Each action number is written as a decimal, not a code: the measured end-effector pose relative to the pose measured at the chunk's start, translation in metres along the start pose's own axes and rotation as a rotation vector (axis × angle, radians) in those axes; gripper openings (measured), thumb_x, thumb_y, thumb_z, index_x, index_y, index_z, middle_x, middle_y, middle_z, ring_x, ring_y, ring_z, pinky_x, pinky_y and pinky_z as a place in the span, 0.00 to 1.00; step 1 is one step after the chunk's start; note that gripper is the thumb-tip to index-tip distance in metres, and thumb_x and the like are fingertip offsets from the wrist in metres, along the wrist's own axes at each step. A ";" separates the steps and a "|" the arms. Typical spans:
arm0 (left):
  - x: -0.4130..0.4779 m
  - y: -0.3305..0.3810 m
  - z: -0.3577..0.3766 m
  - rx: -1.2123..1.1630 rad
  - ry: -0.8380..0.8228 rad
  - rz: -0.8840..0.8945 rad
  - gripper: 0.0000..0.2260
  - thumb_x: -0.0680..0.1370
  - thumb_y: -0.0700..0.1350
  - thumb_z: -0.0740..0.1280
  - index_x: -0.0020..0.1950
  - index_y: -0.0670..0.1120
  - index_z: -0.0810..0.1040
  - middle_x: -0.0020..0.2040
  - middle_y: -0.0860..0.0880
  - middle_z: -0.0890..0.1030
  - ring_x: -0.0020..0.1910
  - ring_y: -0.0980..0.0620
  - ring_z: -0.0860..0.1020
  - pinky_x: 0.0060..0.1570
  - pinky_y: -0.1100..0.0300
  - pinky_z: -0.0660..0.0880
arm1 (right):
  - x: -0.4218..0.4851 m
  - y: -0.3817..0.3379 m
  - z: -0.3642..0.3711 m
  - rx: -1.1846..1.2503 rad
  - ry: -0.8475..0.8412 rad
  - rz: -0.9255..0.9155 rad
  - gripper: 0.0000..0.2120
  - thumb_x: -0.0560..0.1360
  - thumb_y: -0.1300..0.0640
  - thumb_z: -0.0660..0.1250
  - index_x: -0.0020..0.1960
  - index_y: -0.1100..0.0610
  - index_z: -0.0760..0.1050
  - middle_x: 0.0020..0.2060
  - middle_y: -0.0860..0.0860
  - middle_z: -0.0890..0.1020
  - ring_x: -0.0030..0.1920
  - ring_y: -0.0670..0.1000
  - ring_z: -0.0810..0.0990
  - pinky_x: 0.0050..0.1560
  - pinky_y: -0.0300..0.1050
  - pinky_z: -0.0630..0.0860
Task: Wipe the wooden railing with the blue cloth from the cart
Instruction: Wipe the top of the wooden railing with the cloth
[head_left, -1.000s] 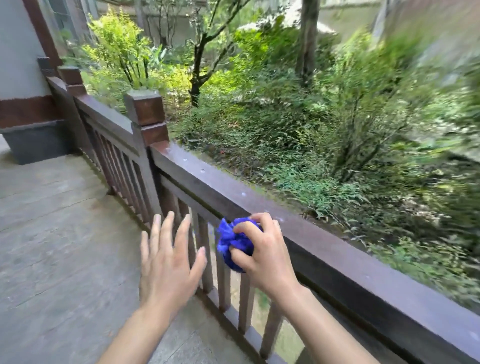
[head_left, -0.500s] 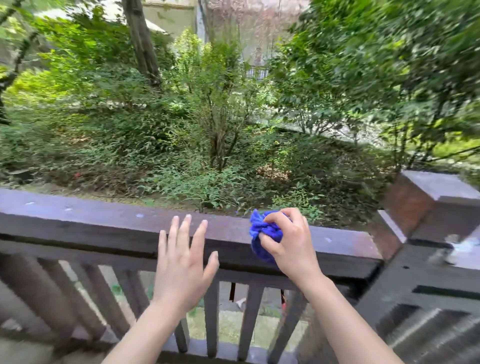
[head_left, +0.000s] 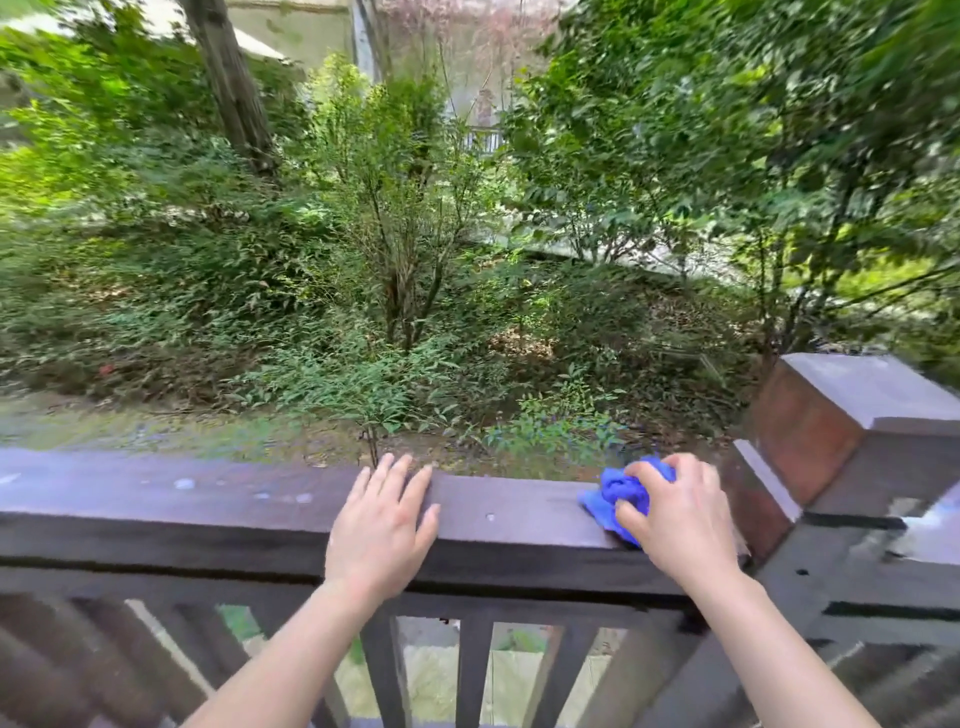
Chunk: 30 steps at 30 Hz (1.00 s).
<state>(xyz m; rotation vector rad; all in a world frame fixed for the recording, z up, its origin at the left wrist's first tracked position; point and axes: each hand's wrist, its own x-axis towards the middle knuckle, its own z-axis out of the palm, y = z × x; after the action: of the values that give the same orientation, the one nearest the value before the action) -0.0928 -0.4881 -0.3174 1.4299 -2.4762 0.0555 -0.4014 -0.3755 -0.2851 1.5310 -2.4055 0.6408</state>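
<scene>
Along the top of the wooden railing (head_left: 218, 499), your two hands sit well apart, with a bare stretch of rail between them and a longer bare run out to your left, where pale specks dot the wood. To your right the rail ends at a square post (head_left: 852, 415) with a flat cap; your right hand (head_left: 675, 519) is just beside its base, so there is little room on that side. The near edge of the rail drops to a row of upright balusters (head_left: 475, 670), and past the far edge lie shrubs (head_left: 405, 260) and leafy ground.

No writing or brand mark can be read on anything here.

Your right hand is bunched around the blue cloth (head_left: 615, 493), thumb and fingers curled tight on it, pressing it down on the rail top near the post. The cloth is wadded, with a flap spilling out to the left and toward the near edge.

Your left hand (head_left: 382, 525) lies flat and spread on the rail, palm down, fingers reaching toward the far edge and gripping nothing.

The picture is somewhat blurred at the edges.
</scene>
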 end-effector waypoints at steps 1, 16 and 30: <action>0.000 0.000 0.004 0.010 0.017 -0.005 0.27 0.79 0.57 0.51 0.70 0.48 0.76 0.70 0.44 0.77 0.73 0.43 0.71 0.74 0.45 0.67 | 0.000 0.004 0.006 0.011 -0.014 -0.015 0.17 0.65 0.52 0.75 0.52 0.54 0.80 0.53 0.60 0.75 0.54 0.65 0.73 0.52 0.56 0.75; 0.005 -0.004 0.036 -0.009 0.400 0.009 0.20 0.77 0.50 0.57 0.62 0.47 0.83 0.62 0.44 0.83 0.63 0.44 0.80 0.65 0.46 0.76 | -0.007 0.047 0.025 -0.010 0.142 -0.048 0.16 0.64 0.62 0.76 0.50 0.63 0.79 0.52 0.65 0.76 0.53 0.66 0.75 0.57 0.58 0.72; 0.002 -0.004 0.034 -0.014 0.398 0.019 0.19 0.76 0.50 0.59 0.62 0.48 0.83 0.63 0.44 0.82 0.64 0.43 0.80 0.65 0.46 0.77 | -0.052 -0.077 0.049 0.371 -0.018 -0.466 0.16 0.75 0.47 0.66 0.61 0.49 0.77 0.62 0.55 0.76 0.63 0.56 0.73 0.59 0.47 0.74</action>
<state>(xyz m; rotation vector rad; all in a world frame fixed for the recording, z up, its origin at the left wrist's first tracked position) -0.0977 -0.4981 -0.3497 1.2478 -2.1579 0.2956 -0.3072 -0.3850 -0.3306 2.1513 -1.8968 0.9980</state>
